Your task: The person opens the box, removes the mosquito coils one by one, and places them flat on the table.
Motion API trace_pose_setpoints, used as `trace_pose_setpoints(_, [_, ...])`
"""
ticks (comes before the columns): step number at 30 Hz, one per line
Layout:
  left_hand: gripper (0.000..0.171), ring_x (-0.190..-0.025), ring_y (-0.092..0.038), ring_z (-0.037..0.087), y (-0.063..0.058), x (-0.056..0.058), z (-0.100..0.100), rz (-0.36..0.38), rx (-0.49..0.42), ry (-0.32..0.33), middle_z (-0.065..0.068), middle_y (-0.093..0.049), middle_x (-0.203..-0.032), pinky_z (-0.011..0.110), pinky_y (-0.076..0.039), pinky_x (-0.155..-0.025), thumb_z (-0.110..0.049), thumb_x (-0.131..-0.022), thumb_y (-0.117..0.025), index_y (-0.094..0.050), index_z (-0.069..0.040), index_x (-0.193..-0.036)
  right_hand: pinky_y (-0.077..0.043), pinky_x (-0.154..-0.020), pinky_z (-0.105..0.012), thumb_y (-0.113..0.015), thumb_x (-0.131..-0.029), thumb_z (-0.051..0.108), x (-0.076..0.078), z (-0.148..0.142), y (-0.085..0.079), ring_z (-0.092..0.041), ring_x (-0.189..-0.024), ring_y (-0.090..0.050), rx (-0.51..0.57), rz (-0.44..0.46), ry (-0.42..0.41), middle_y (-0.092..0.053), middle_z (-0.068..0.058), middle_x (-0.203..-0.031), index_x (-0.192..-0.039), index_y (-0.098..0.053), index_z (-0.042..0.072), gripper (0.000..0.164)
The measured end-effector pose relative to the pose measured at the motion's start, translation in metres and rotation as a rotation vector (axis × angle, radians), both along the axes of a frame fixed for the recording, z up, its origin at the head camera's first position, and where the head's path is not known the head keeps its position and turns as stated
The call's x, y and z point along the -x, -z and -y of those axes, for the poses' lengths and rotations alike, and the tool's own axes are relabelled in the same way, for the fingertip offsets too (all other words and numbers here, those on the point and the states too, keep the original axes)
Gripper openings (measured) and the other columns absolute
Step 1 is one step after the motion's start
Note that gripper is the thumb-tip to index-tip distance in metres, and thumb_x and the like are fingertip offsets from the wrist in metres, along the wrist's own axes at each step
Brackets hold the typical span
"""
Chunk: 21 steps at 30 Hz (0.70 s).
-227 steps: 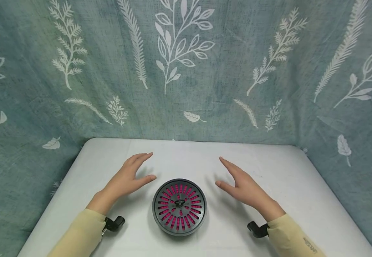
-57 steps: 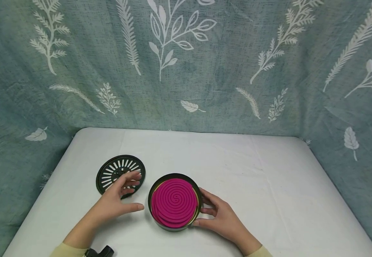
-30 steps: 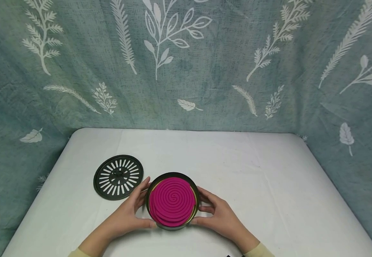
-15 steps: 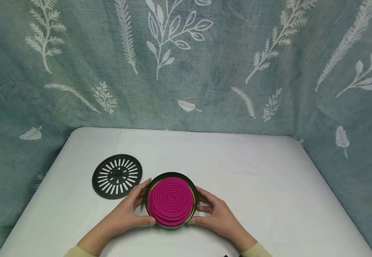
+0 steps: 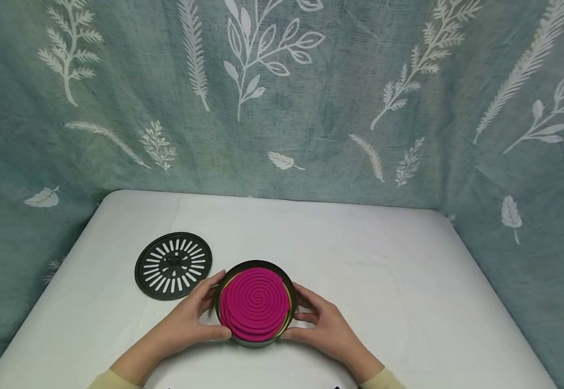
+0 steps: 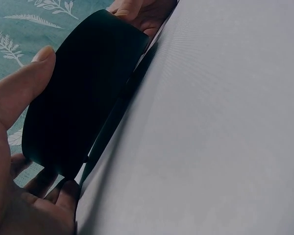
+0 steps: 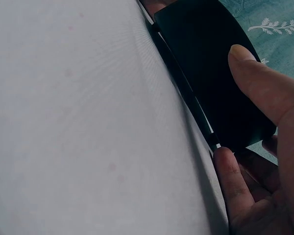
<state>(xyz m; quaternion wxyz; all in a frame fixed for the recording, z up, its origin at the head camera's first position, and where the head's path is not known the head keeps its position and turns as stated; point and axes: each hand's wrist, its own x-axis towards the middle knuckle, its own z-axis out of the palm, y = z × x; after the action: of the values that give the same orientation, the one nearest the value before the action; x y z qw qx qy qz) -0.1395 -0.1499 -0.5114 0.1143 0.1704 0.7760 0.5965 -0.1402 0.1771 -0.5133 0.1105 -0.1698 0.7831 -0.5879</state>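
Note:
A round dark mosquito coil holder (image 5: 256, 343) stands at the front middle of the table in the head view, its top off. Inside lies a stack of bright pink mosquito coils (image 5: 256, 300), spiral side up. My left hand (image 5: 189, 320) grips the holder's left side, thumb at the near edge and fingers round the far side. On the opposite side my right hand (image 5: 324, 327) holds it the same way. Both wrist views show thumbs pressed on the dark side wall (image 6: 83, 88) and fingertips low by the cloth. The slotted black lid (image 5: 173, 260) lies flat, back left of the holder.
A white cloth covers the table (image 5: 384, 302), which has rounded far corners. Behind and on both sides hangs a green leaf-patterned curtain (image 5: 330, 173).
Earlier the lid sat on the holder with both hands apart; now it lies at the left. My left hand has since left the lid and joined the right hand on the holder.

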Motion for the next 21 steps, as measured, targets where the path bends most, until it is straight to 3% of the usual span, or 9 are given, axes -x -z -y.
trace_pose_setpoints(13, [0.110,-0.143,-0.031,0.032,0.0004,-0.0043,0.0081,0.005,0.000,-0.013,0.010,-0.028,-0.156,0.033,-0.029,-0.116,-0.030,-0.070,-0.091,-0.025,-0.018,-0.157,-0.055,-0.096,-0.030,-0.091,-0.069,0.027,0.0023,0.0073,0.0016,-0.016,-0.126,-0.053,0.019,0.015,-0.028,-0.052,0.001,-0.143,-0.150,-0.041,0.017,0.096])
trace_pose_setpoints(21, [0.112,-0.143,-0.031,0.024,0.0013,-0.0003,0.0018,0.027,-0.011,-0.001,0.004,-0.028,-0.156,0.027,-0.029,-0.116,-0.029,-0.068,-0.092,-0.025,-0.022,-0.158,-0.055,-0.096,-0.030,-0.092,-0.069,0.026,0.0008,0.0008,-0.0010,-0.017,-0.126,-0.053,0.012,0.016,-0.004,-0.052,-0.001,-0.143,-0.150,-0.041,0.015,0.096])
